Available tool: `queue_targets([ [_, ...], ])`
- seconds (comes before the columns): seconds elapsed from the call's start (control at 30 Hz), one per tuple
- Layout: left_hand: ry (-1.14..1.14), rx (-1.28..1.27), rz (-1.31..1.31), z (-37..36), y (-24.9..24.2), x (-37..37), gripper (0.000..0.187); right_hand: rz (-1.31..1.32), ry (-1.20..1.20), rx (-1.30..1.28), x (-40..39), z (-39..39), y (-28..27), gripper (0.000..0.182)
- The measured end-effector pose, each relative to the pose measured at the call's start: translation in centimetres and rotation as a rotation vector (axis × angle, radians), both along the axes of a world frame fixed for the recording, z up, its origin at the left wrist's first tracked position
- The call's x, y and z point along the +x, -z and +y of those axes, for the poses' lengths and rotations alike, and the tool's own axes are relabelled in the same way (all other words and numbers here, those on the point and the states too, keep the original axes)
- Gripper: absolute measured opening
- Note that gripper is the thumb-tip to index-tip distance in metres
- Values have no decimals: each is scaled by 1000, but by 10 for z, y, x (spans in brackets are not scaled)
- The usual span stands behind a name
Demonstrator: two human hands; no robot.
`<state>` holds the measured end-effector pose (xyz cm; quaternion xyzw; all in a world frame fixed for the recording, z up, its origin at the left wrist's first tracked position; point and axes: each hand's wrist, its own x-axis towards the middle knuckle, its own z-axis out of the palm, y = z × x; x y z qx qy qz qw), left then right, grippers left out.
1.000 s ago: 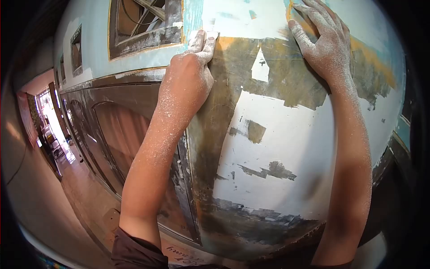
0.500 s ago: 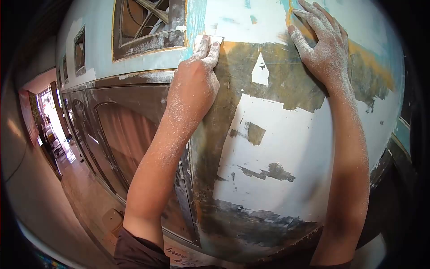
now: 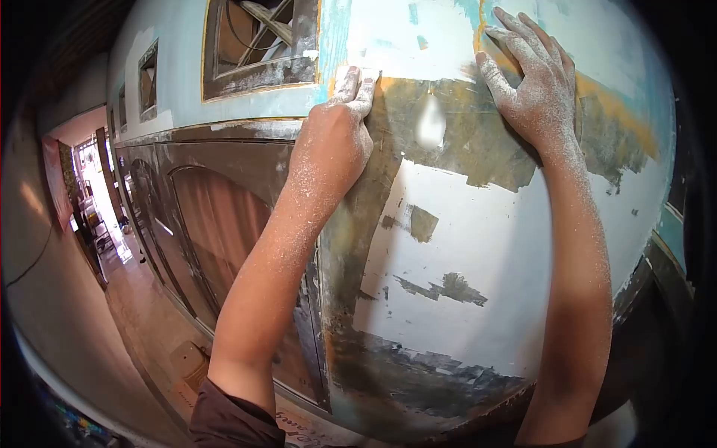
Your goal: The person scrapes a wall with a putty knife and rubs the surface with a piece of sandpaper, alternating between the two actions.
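My left hand [image 3: 337, 138], dusted with white powder, presses a small pale piece of sandpaper [image 3: 371, 74] against the wall near the corner of the window frame. Its first fingers lie stretched over the piece; the other fingers are curled under. My right hand [image 3: 534, 93], whiter still with powder, rests on the wall at upper right with fingers spread and holds nothing. Between them the wall panel [image 3: 489, 149] shows bare grey-brown surface, orange edges and white filler patches [image 3: 463, 254]. A bright white spot [image 3: 430, 123] below the hands looks blurred.
A dark window frame [image 3: 261, 82] with wood pieces behind it sits at upper left. Below it run dark brown doors [image 3: 179, 157] with a pinkish curtain [image 3: 224, 224] behind the glass. A brown stool or seat [image 3: 188, 362] stands low on the tiled floor [image 3: 146, 321].
The view has shifted slightly, so the wall appears a little lower and to the right. My right fingers have spread a bit. The white spot between the hands has turned from sharp-edged to blurred.
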<state>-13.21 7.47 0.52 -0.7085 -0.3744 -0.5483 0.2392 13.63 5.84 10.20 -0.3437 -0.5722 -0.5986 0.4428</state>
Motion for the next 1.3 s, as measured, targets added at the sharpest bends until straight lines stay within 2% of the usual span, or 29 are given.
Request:
queue_targets([
  [0.03, 18, 16, 4, 0, 1, 0, 53, -52, 55, 114, 1, 4, 1, 42],
  [0.1, 14, 57, 4, -4, 6, 4, 53, -63, 52, 121, 3, 7, 2, 42],
  [0.3, -42, -73, -16, -5, 1, 8, 53, -38, 50, 102, 0, 4, 3, 41],
  [0.37, 17, 259, 12, 0, 7, 10, 42, -35, 33, 93, 0, 4, 4, 40],
  [0.43, -10, 258, 15, -1, 4, 10, 39, -24, 44, 87, 0, 4, 5, 41],
  [0.5, -53, -65, -14, -6, -2, 11, 52, -15, 64, 96, 0, 6, 5, 41],
  [0.53, -54, -68, -14, -6, 0, 11, 52, -36, 34, 110, 1, 6, 4, 42],
  [0.63, 18, 187, -1, 0, 9, 14, 51, -30, 38, 102, -1, 4, 5, 42],
  [0.67, 33, 186, -11, 2, 8, 13, 52, -29, -94, 3, -16, -24, 15, 45],
  [0.7, -30, -5, -21, -9, 2, 15, 53, 58, -176, -54, -32, -39, 20, 45],
  [0.8, -38, -14, -25, 0, 3, 15, 53, 62, -106, -65, -31, -38, 19, 44],
  [0.87, 18, 280, -29, 3, 9, 20, 36, 54, -127, -68, -33, -44, 21, 44],
  [0.9, 19, 278, -28, 4, 10, 20, 36, 55, -127, -70, -31, -42, 20, 44],
  [0.97, -33, 68, -38, -1, 5, 21, 29, 33, -129, -60, -28, -38, 17, 46],
  [1.03, -23, 82, -80, -11, 1, 24, 26, 52, -159, -21, -32, -35, 19, 47],
  [1.1, -78, -183, -63, -21, -2, 24, 47, 52, -180, -39, -29, -34, 19, 48],
  [1.23, -69, -20, -48, 1, 10, 23, 46, 50, -129, -7, -28, -32, 20, 47],
  [1.3, -82, 12, -45, -5, 8, 27, 23, 7, -126, -19, -21, -27, 15, 46],
])
